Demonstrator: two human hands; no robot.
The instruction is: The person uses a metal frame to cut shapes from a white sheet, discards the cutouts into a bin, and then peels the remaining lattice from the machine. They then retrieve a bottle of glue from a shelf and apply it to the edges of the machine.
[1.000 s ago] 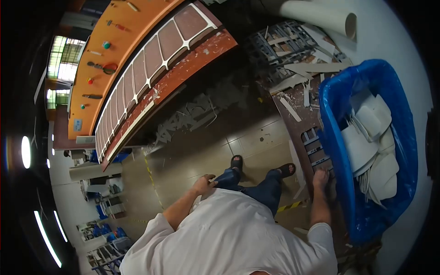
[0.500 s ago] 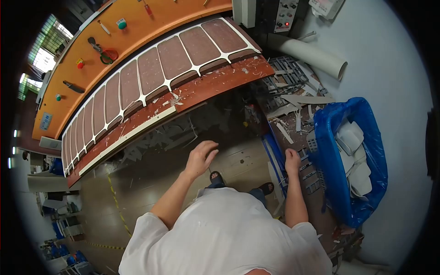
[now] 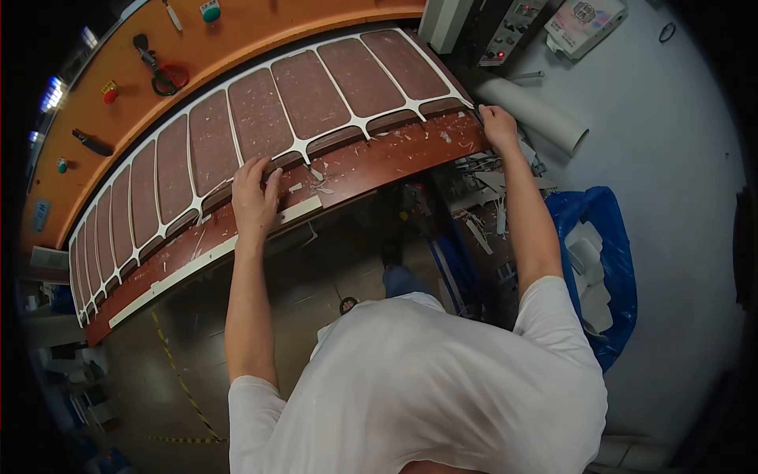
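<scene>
A white lattice of thin cut-out strips [image 3: 353, 123] lies over the brown board [image 3: 312, 91], which rests on the reddish-brown worktop [image 3: 399, 156]. My right hand [image 3: 499, 128] is at the lattice's right front corner, its fingers closed round the end of the strip there. At the front edge, left of the middle, my left hand [image 3: 254, 197] reaches over the board. Its thumb stands apart from the bent fingers, close to a white strip. Whether these fingertips touch the strip is hard to see. White scraps [image 3: 320, 180] lie scattered in front of the lattice.
An orange panel [image 3: 260, 33] behind the board carries scissors [image 3: 162, 69], a knife [image 3: 92, 142] and buttons. To the right stand a control box [image 3: 505, 38], a pale roll [image 3: 545, 114] and a blue bag [image 3: 624, 261] with white pieces. Offcuts [image 3: 478, 233] lie below.
I have stepped closer to the worktop. Both hands have moved forward from beside my body: the left to the board's front edge, the right onto the lattice's right corner.
</scene>
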